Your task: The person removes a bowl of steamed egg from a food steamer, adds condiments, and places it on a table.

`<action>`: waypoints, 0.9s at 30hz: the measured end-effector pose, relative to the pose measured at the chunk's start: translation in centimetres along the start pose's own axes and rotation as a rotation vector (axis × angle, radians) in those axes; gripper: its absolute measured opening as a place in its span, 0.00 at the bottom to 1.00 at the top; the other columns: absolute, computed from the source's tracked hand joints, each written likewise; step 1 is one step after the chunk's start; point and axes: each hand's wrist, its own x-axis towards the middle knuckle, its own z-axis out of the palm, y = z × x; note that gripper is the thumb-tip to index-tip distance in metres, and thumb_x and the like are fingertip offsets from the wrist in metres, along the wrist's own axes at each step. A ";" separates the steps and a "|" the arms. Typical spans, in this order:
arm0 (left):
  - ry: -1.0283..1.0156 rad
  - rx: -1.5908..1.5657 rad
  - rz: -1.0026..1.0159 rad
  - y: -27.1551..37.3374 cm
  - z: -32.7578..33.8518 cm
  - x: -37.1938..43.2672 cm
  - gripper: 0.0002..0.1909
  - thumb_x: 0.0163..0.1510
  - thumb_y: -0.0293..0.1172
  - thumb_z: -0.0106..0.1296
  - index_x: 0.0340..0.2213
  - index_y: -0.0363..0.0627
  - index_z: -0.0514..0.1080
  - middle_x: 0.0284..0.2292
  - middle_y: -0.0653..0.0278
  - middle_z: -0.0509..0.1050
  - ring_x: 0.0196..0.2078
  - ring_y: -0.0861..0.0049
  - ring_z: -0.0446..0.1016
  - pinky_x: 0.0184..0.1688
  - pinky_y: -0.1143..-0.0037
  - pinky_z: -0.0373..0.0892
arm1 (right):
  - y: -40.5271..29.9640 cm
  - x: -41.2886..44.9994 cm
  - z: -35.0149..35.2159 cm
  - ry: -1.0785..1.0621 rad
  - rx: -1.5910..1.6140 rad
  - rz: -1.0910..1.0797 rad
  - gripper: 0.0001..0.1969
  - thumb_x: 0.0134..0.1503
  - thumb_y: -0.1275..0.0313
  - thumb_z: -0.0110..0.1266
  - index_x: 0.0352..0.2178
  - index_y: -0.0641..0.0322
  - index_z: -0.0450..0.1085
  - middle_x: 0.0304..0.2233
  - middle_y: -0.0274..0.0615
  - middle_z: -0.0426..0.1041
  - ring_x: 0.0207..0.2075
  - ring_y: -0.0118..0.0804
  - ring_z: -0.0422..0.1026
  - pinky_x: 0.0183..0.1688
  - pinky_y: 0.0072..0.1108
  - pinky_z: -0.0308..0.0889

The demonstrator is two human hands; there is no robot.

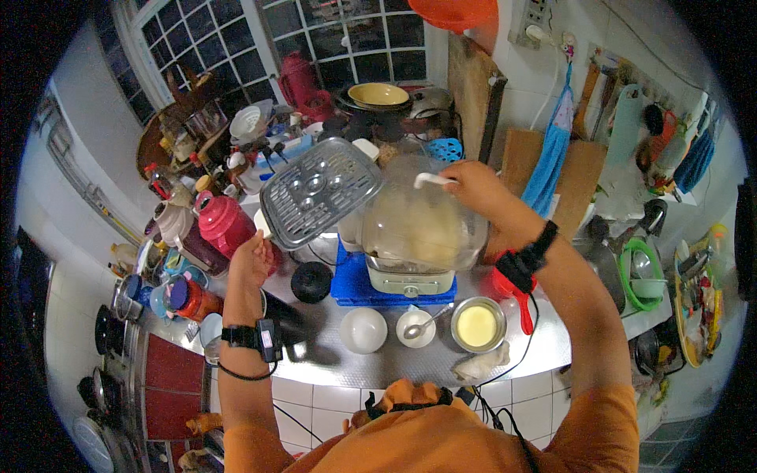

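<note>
My left hand (251, 260) grips the pale handle of a dark slotted steaming tray (319, 192), tilted in the air over the counter. With my right hand (476, 183) I hold the white handle of a clear domed lid (423, 222), fogged inside, over a pale green electric cooker (411, 281). The cooker stands on a blue mat (349, 284). In front of it are a white bowl (364, 330), a small white bowl (416, 337) with a metal spoon (414, 331) and a metal bowl of yellow liquid (476, 325).
Pink thermos flasks (225, 224) and jars (192, 298) crowd the left side. A black round lid (311, 282) lies left of the mat. A red-handled pan or strainer (523, 313) and a crumpled cloth (482, 362) are at the right. Cables hang near the counter's front edge.
</note>
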 end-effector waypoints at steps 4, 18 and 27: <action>0.001 -0.047 -0.013 0.4 -3.6 -1.8 0.04 0.47 0.30 0.48 0.25 0.44 0.66 0.20 0.72 0.68 0.23 0.84 0.67 0.25 0.85 0.64 | -0.4 3.3 3.4 -0.079 -0.072 -0.082 0.10 0.43 0.72 0.50 0.29 0.60 0.69 0.27 0.49 0.69 0.30 0.48 0.67 0.33 0.31 0.62; 0.218 -0.091 0.147 -4.2 -3.4 -19.5 0.05 0.50 0.31 0.44 0.24 0.44 0.63 0.17 0.71 0.66 0.21 0.85 0.66 0.21 0.86 0.62 | 4.5 -12.8 -3.8 0.245 0.370 0.019 0.11 0.43 0.78 0.47 0.32 0.63 0.67 0.29 0.46 0.66 0.32 0.43 0.67 0.35 0.22 0.63; 0.276 -0.111 0.038 -11.2 2.3 -24.1 0.06 0.48 0.29 0.46 0.27 0.40 0.64 0.21 0.69 0.66 0.24 0.84 0.65 0.26 0.85 0.62 | 15.1 -32.5 -7.9 0.288 0.306 0.417 0.08 0.45 0.82 0.45 0.29 0.67 0.67 0.29 0.44 0.67 0.33 0.36 0.66 0.36 0.20 0.60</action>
